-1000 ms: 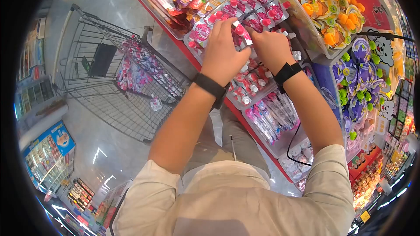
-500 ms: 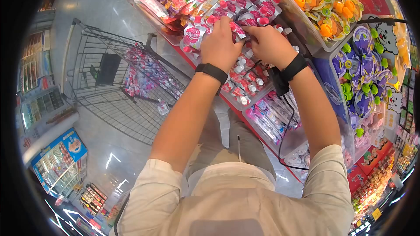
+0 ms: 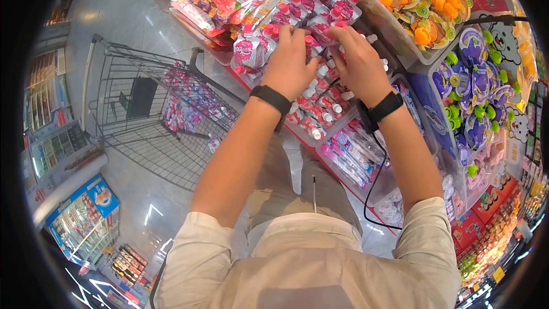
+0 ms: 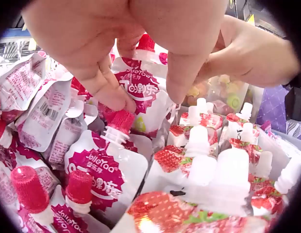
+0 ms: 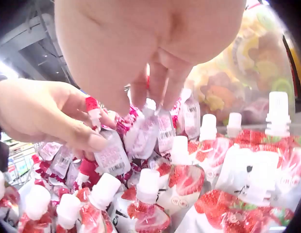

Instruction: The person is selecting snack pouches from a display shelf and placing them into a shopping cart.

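Stretched farther forward since the earlier frame with the right hand (image 3: 364, 68), from curled close beside the left hand (image 3: 287, 63) to straighter fingers over the pink-capped pouches (image 3: 246, 51). From the head view, could easily brush a neighbouring cap and knock it over, reaching into such a crowded bin with both hands at once. Count two hands, one cart (image 3: 142, 94) off to the left, and one heap of packets (image 3: 186, 106) inside it; too many pink-capped pouches to number, lying beside the white-capped pouches (image 3: 317, 117). From the left wrist view, seem to be grasping one pouch (image 4: 141, 92) between left thumb and fingers, upright among the others. Could lose it if slick film slides under the fingertips, or drag up a second, being packed so tight. Count four pink caps plainly, and at least nine white ones. From the right wrist view, look released on the right, fingers extended down among the pouches; can't tell whether touching any. Could nudge the left hand's pouch loose by crowding in. Count at least nine white caps again, others blurred.
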A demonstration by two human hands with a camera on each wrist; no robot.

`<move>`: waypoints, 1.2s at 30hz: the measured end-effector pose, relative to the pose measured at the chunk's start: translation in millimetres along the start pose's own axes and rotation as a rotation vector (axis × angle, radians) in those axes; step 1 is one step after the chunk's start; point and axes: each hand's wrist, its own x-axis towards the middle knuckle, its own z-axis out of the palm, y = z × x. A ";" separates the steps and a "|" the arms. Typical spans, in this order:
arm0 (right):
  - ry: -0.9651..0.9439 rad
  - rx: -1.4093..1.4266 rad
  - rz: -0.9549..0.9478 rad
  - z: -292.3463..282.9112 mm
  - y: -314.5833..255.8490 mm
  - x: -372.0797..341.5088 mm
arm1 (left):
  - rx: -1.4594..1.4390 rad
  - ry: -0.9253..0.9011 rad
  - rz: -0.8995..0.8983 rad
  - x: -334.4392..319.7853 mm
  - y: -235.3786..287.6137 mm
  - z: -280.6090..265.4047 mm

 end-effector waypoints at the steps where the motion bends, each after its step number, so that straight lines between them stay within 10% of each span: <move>1: 0.039 0.137 0.022 1.9 -2.8 3.8 | 0.000 -0.003 0.002 -0.6 -1.9 -0.6; 9: 0.190 0.180 0.085 30.4 3.1 22.3 | 0.066 0.042 0.056 -2.8 -3.1 -1.9; 19: -0.217 -0.195 0.048 34.9 -0.2 56.6 | 0.210 -0.034 0.023 11.6 6.5 0.1; 36: -0.038 0.100 0.202 -37.4 -45.7 -45.4 | 0.074 0.127 0.090 -1.0 -10.7 -11.1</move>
